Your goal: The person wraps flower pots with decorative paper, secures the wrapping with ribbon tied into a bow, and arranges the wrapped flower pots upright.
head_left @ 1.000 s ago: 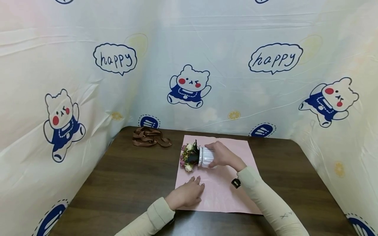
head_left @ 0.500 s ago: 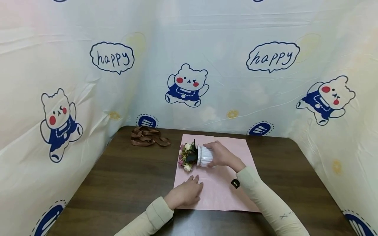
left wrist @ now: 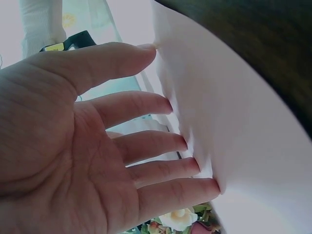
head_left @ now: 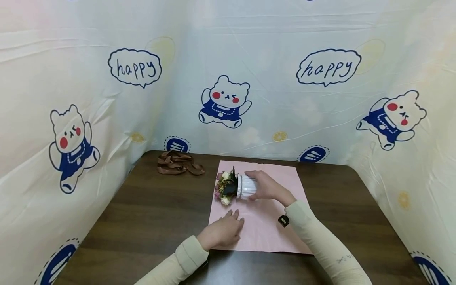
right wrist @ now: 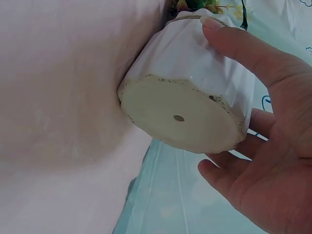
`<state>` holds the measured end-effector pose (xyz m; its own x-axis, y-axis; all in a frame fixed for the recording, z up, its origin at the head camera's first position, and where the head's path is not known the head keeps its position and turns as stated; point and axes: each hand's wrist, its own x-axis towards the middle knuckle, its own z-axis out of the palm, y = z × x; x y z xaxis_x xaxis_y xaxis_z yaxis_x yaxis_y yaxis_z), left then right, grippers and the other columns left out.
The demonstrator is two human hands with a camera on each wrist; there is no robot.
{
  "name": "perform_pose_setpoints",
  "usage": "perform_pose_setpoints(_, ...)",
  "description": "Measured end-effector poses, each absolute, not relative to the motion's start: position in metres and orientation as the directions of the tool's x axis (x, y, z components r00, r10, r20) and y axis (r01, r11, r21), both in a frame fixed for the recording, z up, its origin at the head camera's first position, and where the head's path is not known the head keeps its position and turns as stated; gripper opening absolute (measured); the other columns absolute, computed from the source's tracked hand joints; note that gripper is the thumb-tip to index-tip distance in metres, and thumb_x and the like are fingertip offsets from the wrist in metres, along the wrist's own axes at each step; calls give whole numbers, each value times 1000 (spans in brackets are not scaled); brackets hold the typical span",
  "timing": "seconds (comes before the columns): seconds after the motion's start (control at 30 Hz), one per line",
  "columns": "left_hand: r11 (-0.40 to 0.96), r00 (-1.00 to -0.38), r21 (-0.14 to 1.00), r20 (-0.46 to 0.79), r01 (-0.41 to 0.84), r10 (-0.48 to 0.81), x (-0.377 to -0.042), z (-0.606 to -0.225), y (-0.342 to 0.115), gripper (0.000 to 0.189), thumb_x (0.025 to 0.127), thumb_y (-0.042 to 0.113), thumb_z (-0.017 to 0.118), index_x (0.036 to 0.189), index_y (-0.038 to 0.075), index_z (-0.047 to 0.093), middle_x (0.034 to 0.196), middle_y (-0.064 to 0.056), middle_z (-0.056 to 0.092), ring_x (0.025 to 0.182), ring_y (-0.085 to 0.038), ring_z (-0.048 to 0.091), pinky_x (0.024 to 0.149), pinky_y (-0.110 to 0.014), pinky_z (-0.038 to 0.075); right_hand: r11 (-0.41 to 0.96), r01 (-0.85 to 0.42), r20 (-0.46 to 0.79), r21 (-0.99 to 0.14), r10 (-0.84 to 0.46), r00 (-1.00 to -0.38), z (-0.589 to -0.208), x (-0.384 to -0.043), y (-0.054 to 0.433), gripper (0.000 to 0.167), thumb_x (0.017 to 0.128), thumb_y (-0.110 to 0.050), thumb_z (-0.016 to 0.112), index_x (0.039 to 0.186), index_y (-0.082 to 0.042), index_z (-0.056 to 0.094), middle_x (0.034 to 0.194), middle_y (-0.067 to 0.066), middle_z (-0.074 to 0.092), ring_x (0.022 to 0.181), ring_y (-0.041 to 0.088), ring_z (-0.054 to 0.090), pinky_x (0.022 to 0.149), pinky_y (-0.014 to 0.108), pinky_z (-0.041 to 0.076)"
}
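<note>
A white ribbed flower pot (head_left: pixel 246 187) lies on its side on a sheet of pink paper (head_left: pixel 278 233). Its bunch of pink and white flowers (head_left: pixel 223 189) points left. My right hand (head_left: pixel 267 187) holds the pot from the right, thumb along one side and fingers round the other. In the right wrist view the pot's cream base (right wrist: pixel 180 114) shows a small hole in the middle. My left hand (head_left: pixel 222 230) rests with spread fingers on the paper's near left part. From the left wrist, the fingertips (left wrist: pixel 214 187) press on the paper, and the palm holds nothing.
A loose heap of brown ribbon (head_left: pixel 179 163) lies at the back left of the dark wooden table (head_left: pixel 142 221). A printed curtain (head_left: pixel 270 99) with bears and the word "happy" stands round the back and sides.
Both hands, the pot and the paper keep their places relative to each other. The whole head view has shifted slightly, so everything sits a little further left and higher.
</note>
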<state>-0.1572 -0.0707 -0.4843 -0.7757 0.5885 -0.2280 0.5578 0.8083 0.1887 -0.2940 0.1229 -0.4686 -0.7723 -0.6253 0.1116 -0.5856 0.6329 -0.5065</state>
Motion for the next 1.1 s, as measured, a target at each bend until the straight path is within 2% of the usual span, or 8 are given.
perform_pose_setpoints(0.53,803,-768,184,-234,567,596,-156,-482,-68,52,96,27,70,141,4,58,152,-26,46,139,-45,46,101,-57,50,626,-577,108,-525,-624,-774,-455,-286,132,94,64,-14,95,144,8,51,135,20,63,114,30,61,101,46,49)
perform_pose_setpoints(0.63,800,-766,182,-232,571,600,-156,-481,-69,52,95,27,70,141,4,59,152,-26,47,138,-45,47,102,-56,50,620,-570,106,-539,-622,-776,-454,-285,138,92,69,-19,94,146,5,50,139,20,61,121,33,59,104,49,48)
perform_pose_setpoints(0.8,786,-753,172,-225,594,618,-158,-481,-71,52,95,27,71,140,4,60,150,-27,48,136,-45,49,107,-51,47,628,-513,85,-585,-582,-809,-451,-284,153,86,81,-36,86,150,-1,48,150,18,52,140,38,46,114,55,38)
perform_pose_setpoints(1.0,767,-725,182,-252,616,642,-164,-479,-74,51,96,27,70,141,6,59,150,-24,49,139,-41,47,115,-45,39,667,-439,76,-601,-499,-863,-450,-280,176,70,95,-41,69,149,0,49,150,20,51,142,40,44,115,58,35)
perform_pose_setpoints(1.03,761,-718,192,-254,620,649,-166,-479,-74,49,96,27,69,139,6,61,148,-24,52,139,-40,48,115,-44,40,682,-419,69,-599,-477,-876,-450,-280,181,68,97,-41,67,148,1,49,150,21,51,141,40,44,115,58,35)
perform_pose_setpoints(1.1,742,-699,219,-247,634,671,-171,-477,-75,36,96,24,68,126,5,66,132,-19,65,135,-35,54,112,-41,44,708,-372,53,-601,-429,-902,-451,-277,191,65,99,-39,65,147,3,50,149,23,52,141,42,44,114,58,36)
